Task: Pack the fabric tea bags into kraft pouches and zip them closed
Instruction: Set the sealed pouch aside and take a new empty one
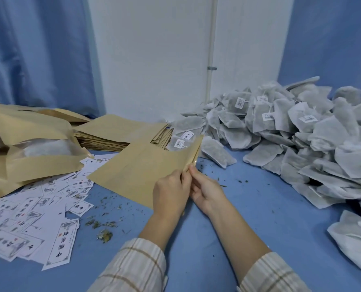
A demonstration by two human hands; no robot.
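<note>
Head view: both hands, left and right, pinch a flat kraft pouch at its mouth; crumpled grey tea bags heap right, paper labels lie scattered left on the blue table.

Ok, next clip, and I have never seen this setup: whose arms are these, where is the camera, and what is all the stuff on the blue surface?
There is no machine. A person wears one camera on the head, looking down at their own arms. The left hand and right hand both pinch the edge of a kraft pouch, seemingly at its opening. On the blue table lie a heap of fabric tea bags to the right, a stack of flat pouches behind, filled pouches at left, printed paper labels, and loose tea crumbs.
</note>
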